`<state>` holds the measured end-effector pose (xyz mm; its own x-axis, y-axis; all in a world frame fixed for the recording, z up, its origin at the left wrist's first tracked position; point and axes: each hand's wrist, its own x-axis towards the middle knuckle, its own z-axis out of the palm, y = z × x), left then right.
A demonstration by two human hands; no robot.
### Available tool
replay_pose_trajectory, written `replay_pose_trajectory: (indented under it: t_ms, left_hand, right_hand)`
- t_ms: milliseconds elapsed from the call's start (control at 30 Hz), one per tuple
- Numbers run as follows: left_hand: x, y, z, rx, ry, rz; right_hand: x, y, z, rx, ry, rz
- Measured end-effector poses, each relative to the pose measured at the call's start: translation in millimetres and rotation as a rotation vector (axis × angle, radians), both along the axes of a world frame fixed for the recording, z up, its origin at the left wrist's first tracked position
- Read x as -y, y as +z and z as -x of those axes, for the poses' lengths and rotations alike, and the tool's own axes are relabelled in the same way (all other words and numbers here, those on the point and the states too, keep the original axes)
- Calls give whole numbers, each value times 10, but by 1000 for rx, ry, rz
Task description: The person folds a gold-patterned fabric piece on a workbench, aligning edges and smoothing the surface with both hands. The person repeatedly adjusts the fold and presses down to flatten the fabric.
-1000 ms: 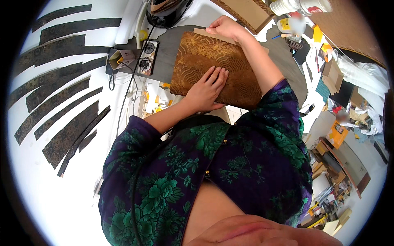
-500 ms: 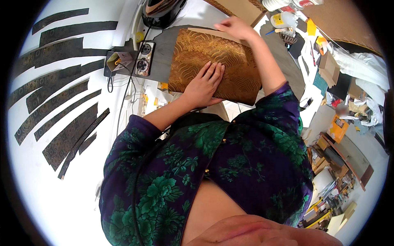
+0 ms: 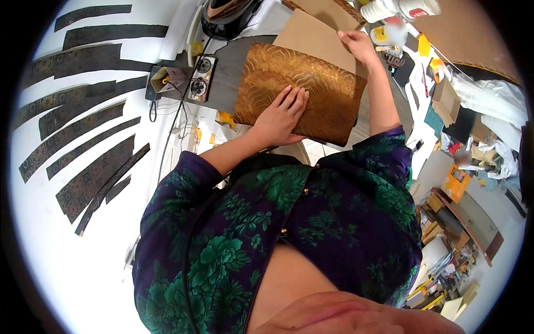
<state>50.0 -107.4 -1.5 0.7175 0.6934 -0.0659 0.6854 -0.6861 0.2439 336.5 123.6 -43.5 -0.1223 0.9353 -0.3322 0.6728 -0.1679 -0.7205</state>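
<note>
A stiff rectangular panel covered in gold-brown wave-patterned brocade (image 3: 328, 92) lies in front of me, its near edge reaching past the table's front. My left hand (image 3: 283, 114) rests flat on the cloth, fingers stretched out and slightly apart. Beyond the panel's far edge shows a plain brown board (image 3: 308, 39). My right hand (image 3: 359, 45) is closed in a pinch at the board's right edge. Where the board meets the panel is hidden beneath the brocade, so I cannot tell whether they are joined.
Left of the panel are a power strip (image 3: 201, 78), a small open box (image 3: 167, 79) with a cable, and a black and bronze appliance (image 3: 228, 19). Dark patterned strips (image 3: 89, 60) lie on white at far left. White tubs (image 3: 381, 10), bottles and paper scraps crowd the right.
My right hand has moved right and closed on the brown board. Much more of the board shows beyond the panel. The panel has shifted slightly right; my left hand stays on it.
</note>
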Motion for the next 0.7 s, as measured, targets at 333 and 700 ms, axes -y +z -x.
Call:
replay_pose_trajectory:
  t_ms: [333, 700]
  left_hand:
    - [-30, -14, -53, 24, 0, 10]
    - [-27, 35, -26, 119, 39, 50]
  right_hand:
    - [-231, 776, -1091, -46, -192, -400]
    - [1991, -11, -2777, 54, -1156, -226]
